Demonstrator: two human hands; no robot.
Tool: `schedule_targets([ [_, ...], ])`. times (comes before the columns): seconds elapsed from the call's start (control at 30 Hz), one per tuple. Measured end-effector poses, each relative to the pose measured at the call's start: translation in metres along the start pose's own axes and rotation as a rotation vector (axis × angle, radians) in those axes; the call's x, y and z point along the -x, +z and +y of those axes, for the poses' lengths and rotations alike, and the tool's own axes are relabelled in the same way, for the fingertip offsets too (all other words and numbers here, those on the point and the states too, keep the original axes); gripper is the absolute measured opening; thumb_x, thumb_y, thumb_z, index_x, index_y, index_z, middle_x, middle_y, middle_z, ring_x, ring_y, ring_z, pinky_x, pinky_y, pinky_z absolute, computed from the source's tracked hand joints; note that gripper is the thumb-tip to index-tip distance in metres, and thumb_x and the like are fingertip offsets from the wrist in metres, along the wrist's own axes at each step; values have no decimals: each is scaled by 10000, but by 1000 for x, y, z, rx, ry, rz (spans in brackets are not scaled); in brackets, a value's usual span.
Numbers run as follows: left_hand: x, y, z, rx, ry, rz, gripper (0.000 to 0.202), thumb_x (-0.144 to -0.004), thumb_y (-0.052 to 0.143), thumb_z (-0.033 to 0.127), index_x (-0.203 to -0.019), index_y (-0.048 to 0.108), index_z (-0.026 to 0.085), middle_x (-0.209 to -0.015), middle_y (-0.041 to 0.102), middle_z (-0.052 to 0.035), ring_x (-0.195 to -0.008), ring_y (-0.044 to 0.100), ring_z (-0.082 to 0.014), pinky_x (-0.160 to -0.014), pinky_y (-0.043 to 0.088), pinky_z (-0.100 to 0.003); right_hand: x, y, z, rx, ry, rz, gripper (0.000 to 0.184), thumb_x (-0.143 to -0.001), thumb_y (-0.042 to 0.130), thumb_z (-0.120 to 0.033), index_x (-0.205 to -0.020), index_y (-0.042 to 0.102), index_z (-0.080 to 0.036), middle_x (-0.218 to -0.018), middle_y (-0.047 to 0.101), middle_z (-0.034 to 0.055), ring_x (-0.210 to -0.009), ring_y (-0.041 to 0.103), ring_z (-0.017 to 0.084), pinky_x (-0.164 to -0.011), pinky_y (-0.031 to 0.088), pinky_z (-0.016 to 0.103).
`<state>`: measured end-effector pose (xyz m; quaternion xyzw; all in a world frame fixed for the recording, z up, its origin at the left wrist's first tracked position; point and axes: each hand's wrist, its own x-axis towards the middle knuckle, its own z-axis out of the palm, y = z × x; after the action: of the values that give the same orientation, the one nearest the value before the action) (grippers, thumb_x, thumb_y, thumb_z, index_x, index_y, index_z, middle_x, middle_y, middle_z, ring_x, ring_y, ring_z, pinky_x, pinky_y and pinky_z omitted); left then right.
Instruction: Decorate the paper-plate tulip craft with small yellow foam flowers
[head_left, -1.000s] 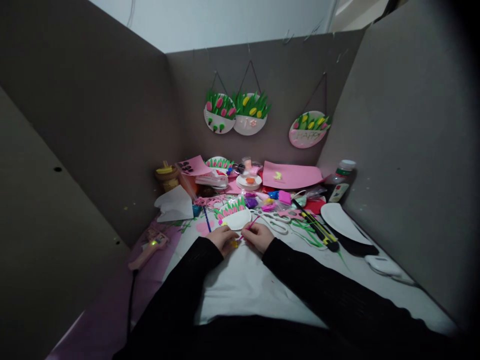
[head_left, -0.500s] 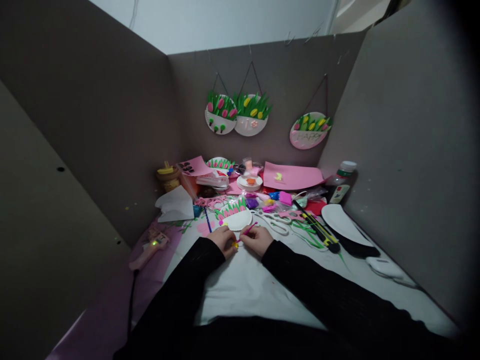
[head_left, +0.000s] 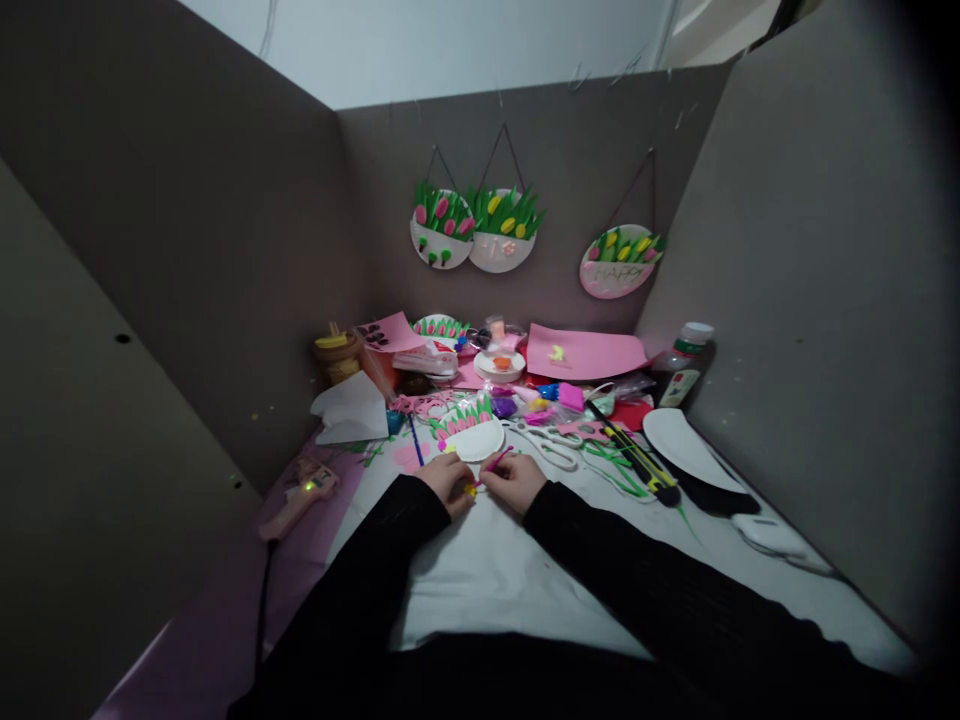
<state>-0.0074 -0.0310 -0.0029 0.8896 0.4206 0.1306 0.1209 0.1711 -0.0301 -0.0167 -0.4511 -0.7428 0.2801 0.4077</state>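
My right hand pinches a thin pink modelling tool, its lower end pointing toward my other hand. At the fingertips of my left hand is a small yellow piece, perhaps clay, held against the table; the fingers partly hide it. Just beyond both hands lies a white paper plate with pink tulips and green leaves along its upper edge. Small pink and yellow bits sit at the plate's left side.
White scissors and a yellow-black utility knife lie to the right. A pink glue gun rests at left with its cord. A bottle stands back right. Pink sheets and clay packets crowd the back, below hanging plate baskets.
Almost nothing differs. Both hands keep their places, with at most a slight shift of the pink tool and fingers around the yellow piece.
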Motion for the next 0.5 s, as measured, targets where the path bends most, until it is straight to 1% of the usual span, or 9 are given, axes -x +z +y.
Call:
schedule_targets([
  [0.2,-1,6,-2,-4,1,40,236,-675,585,312,-864,602,172,-858,538,-64,-799,513,-187,-739,428,-312,0,1,0,-38,-54,-35,130,-667,537,-168,-592,643,-161,-637,650,15,-590,572,127,-605,445,219],
  [0.3,-2,7,-3,4,1,44,223,-673,591,303,-856,608,176,-848,539,-61,-789,515,-184,-737,430,-313,0,0,1,-40,-19,-31,118,-664,540,-169,-601,640,-160,-619,636,11,-578,558,123,-582,433,213],
  [0.4,-2,6,-5,37,22,36,197,-681,584,261,-859,612,182,-856,543,-56,-794,519,-174,-751,429,-305,-1,-1,4,-72,44,25,112,-675,539,-199,-625,629,-156,-570,597,-6,-538,515,108,-538,406,203],
  [0.47,-1,6,-6,81,52,40,221,-705,559,239,-913,611,188,-879,546,-57,-811,521,-170,-762,427,-300,-1,-3,6,-119,65,57,115,-678,539,-222,-634,619,-152,-551,573,-15,-520,489,101,-518,389,198],
  [0.5,0,6,-7,101,65,47,271,-707,554,229,-970,600,188,-899,545,-61,-829,520,-172,-770,426,-300,-1,-3,7,-139,64,62,118,-678,539,-228,-634,616,-150,-547,567,-17,-517,482,99,-514,384,198],
])
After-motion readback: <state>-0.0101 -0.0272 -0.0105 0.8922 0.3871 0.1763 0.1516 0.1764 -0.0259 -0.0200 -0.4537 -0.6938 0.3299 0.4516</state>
